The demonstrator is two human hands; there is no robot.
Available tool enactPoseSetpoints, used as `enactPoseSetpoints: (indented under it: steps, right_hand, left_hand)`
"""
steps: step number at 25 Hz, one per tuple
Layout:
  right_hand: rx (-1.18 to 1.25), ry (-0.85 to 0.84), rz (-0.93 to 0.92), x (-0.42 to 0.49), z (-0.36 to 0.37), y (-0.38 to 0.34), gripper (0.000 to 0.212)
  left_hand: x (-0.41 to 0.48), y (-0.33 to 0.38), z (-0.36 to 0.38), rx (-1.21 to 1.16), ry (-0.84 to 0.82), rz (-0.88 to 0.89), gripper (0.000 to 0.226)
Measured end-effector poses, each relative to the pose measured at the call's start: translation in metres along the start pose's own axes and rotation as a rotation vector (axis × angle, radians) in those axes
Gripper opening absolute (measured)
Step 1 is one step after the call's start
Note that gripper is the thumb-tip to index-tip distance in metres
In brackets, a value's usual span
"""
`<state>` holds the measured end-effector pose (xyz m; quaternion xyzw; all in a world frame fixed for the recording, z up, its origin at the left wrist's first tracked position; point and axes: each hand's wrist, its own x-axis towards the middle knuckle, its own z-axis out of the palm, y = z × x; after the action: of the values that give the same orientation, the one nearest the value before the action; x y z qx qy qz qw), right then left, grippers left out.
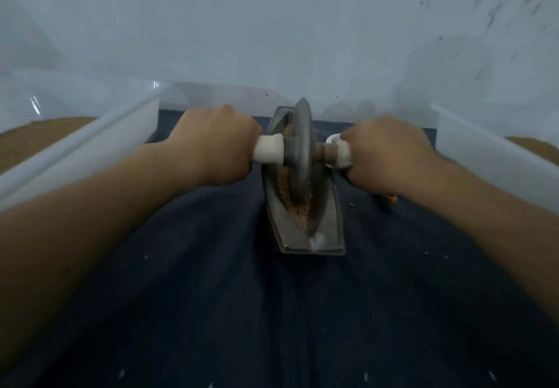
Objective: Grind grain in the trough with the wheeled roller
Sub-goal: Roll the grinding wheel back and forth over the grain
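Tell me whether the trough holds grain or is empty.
Holds grain: brown crushed bits lie along the groove of the trough, beside the wheel. How deep it lies, cannot tell.

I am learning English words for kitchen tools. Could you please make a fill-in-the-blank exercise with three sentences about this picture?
1. The left hand and the right hand each hold a handle of the roller; both handles are ____.
2. The roller's wheel stands in the metal trough, which lies on a dark ____ cloth.
3. The ground grain in the trough is ____ in colour.

Missing words: white; blue; brown.
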<state>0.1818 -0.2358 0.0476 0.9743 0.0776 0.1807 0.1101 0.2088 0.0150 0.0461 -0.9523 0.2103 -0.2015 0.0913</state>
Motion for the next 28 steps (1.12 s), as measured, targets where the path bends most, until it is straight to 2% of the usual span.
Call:
enactPoseSetpoints:
  steps: [2, 4, 5, 6, 9, 11, 16, 22, 25, 28]
  right_hand:
    - [0.087, -0.063, -0.003, -0.027, -0.01, 0.005, 0.012]
    - [0.129, -0.09, -0.022, -0.034, -0.009, 0.008, 0.02]
    - [0.122, -0.085, -0.02, -0.028, -0.006, 0.008, 0.017]
    - [0.096, -0.052, -0.009, -0.018, 0.001, 0.008, 0.008]
    - [0.012, 0.134, 0.073, 0.031, 0.03, 0.008, 0.026]
    - [0.086, 0.158, 0.123, 0.06, 0.045, 0.01, 0.027]
    - [0.208, 0.083, 0.164, 0.051, 0.05, 0.01, 0.018]
    - [-0.019, 0.059, -0.019, -0.021, -0.011, 0.004, 0.016]
    - [0.039, -0.032, 0.027, -0.023, -0.009, 0.006, 0.025]
    - [0.073, -0.062, 0.1, 0.008, 0.016, 0.009, 0.021]
  left_hand:
    - [-0.014, 0.0, -0.017, 0.015, -0.04, 0.066, 0.01]
    - [-0.014, -0.001, -0.018, 0.032, -0.038, 0.071, 0.011]
    - [-0.01, -0.001, -0.014, 0.036, -0.026, 0.052, 0.009]
    - [-0.003, 0.0, -0.007, 0.042, -0.01, 0.023, 0.01]
    - [0.033, -0.002, 0.013, 0.066, 0.02, -0.062, 0.019]
    - [0.063, -0.008, 0.02, 0.126, 0.058, -0.079, 0.021]
    - [0.076, -0.002, 0.01, 0.237, 0.16, -0.015, 0.017]
    - [-0.019, 0.001, -0.011, -0.038, -0.103, 0.037, 0.011]
    - [-0.019, -0.004, -0.015, -0.015, -0.067, 0.082, 0.011]
    - [0.022, 0.0, -0.001, 0.081, -0.01, 0.015, 0.02]
